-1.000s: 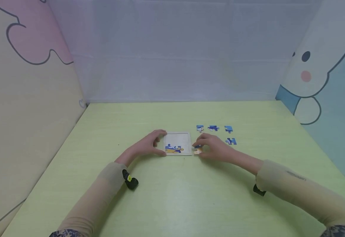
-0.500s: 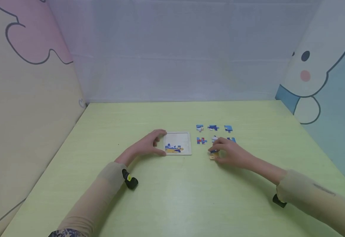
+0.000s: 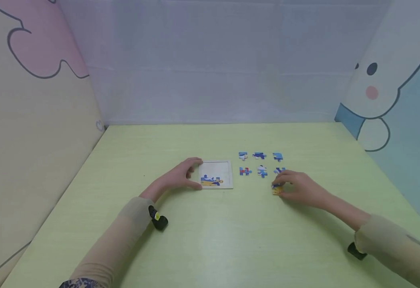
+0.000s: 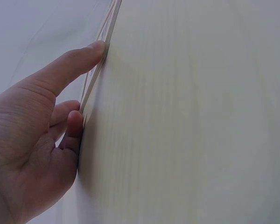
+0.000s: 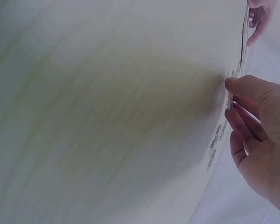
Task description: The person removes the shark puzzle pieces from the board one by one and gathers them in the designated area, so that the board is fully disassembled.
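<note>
A white square puzzle tray (image 3: 218,168) lies on the table, with joined blue and yellow puzzle pieces (image 3: 212,181) along its lower left. My left hand (image 3: 177,175) holds the tray's left side, thumb at the near corner and fingers at the far one. In the left wrist view, the thumb (image 4: 81,59) presses the tray's edge. Right of the loose pieces, my right hand (image 3: 301,190) pinches a yellow and blue puzzle piece (image 3: 276,190) between thumb and fingers. The right wrist view shows this piece (image 5: 231,100) edge-on, close to the tabletop.
Two rows of loose puzzle pieces lie right of the tray, among them a red and blue one (image 3: 245,171) and a dark blue one (image 3: 259,155). The far-right piece (image 3: 279,171) is partly behind my right fingers. A pale wall (image 3: 217,80) borders the table's back edge.
My right hand has moved right, away from the tray, carrying the yellow and blue puzzle piece and uncovering loose pieces in the nearer row. My left hand stays at the tray.
</note>
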Available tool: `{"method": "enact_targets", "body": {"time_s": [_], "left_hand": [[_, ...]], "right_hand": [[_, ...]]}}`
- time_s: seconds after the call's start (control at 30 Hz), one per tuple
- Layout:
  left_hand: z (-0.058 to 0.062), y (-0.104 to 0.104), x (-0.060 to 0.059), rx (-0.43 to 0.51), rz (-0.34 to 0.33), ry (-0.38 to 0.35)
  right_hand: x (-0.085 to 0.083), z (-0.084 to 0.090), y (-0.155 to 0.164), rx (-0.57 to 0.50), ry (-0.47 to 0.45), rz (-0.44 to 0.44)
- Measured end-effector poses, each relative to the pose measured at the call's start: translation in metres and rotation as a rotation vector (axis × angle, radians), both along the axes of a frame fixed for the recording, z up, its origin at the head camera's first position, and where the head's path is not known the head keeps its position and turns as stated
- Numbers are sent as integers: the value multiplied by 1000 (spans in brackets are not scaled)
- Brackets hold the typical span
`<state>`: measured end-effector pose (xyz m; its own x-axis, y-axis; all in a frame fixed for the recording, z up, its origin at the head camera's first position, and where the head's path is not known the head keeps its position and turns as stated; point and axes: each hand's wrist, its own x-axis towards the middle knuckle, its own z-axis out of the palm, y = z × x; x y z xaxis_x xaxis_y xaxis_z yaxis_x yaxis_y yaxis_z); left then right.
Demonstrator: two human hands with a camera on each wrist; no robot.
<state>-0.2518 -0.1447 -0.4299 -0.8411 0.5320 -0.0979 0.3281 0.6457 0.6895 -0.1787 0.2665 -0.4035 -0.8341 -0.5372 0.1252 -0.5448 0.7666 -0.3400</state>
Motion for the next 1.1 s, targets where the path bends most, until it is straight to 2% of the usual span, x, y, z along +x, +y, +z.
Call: {"method": "enact_targets", "body": {"time_s": [0.2,0.4,0.6,0.87,1.1], "left_hand": [[-1,0,0,-6,3,-4],[-1,0,0,-4,8,-8],[-1,0,0,-1,12,-14],[0,0,0,-5,11,-11],[-1,0,0,4,12,-23]], "right_hand": [[-1,-1,16,-15,-28,-31],[-8,-7,31,-26,-90,-81],[-12,-11,40,-85,-132,-61],[-15,-16,48,-118,-235,-65],[-14,-19,51,-154,-270,-57]]}}
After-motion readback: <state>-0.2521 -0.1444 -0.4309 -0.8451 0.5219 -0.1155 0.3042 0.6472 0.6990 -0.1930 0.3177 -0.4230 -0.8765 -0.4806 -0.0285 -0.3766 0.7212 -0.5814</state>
